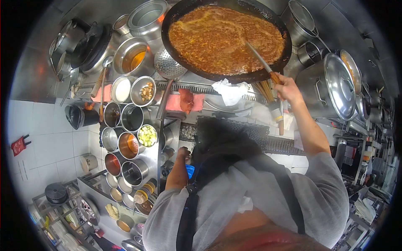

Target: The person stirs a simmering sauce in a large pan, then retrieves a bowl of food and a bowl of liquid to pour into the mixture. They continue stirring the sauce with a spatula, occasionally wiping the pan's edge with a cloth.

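Note:
My right hand (287, 88) is wrapped round the wooden handle of a long metal stirring tool (260, 56). Its shaft slants into a large black wok (166, 41), where the tool's head is hidden under a bubbling reddish-brown sauce (226, 39). Down by my left side, near the edge of the steel counter, my left hand (183, 153) is small in view with its fingers curled in. I see nothing in it. A crumpled white cloth (231, 92) and a reddish folded cloth (186, 100) lie along the stove's front, below the wok.
A perforated strainer (169, 63) rests left of the wok, beside a pot of amber liquid (133, 58). Several steel canisters stand at the left, one with chopped green pieces (147, 135). A big lidded stockpot (320, 88) stands on the right. Bundled sticks (264, 90) are near my right hand.

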Motion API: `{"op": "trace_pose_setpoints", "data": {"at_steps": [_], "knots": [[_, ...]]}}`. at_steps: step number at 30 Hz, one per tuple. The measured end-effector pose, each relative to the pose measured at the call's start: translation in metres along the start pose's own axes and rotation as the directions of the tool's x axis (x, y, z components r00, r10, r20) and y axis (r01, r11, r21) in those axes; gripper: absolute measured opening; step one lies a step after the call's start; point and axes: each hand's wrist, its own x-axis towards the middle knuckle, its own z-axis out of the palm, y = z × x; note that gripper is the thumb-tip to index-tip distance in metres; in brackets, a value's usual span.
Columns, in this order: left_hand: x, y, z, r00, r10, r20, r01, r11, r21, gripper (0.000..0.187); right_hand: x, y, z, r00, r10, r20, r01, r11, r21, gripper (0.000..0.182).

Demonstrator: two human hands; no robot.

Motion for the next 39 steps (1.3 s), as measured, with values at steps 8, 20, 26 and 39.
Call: {"op": "trace_pose_setpoints", "data": {"at_steps": [8, 20, 26, 39], "knots": [[0.015, 0.029, -0.014, 0.952, -0.294, 0.081, 0.300, 0.861, -0.410, 0.049, -0.036, -0.015, 0.017, 0.980, 0.022, 0.198, -0.086, 0.943, 0.320, 0.058], [0.014, -0.024, 0.011, 0.982, -0.170, 0.083, 0.172, 0.985, -0.015, 0.032, -0.050, -0.016, 0.029, 0.943, 0.043, 0.331, -0.211, 0.846, 0.489, 0.061], [-0.012, 0.003, 0.007, 0.956, -0.294, -0.020, 0.286, 0.943, -0.170, 0.027, -0.066, -0.022, 0.027, 0.915, -0.044, 0.401, -0.206, 0.804, 0.558, 0.062], [-0.020, 0.029, -0.019, 0.985, -0.166, -0.048, 0.161, 0.982, -0.098, 0.016, -0.103, 0.001, -0.007, 0.955, -0.041, 0.294, -0.124, 0.844, 0.522, 0.061]]}}
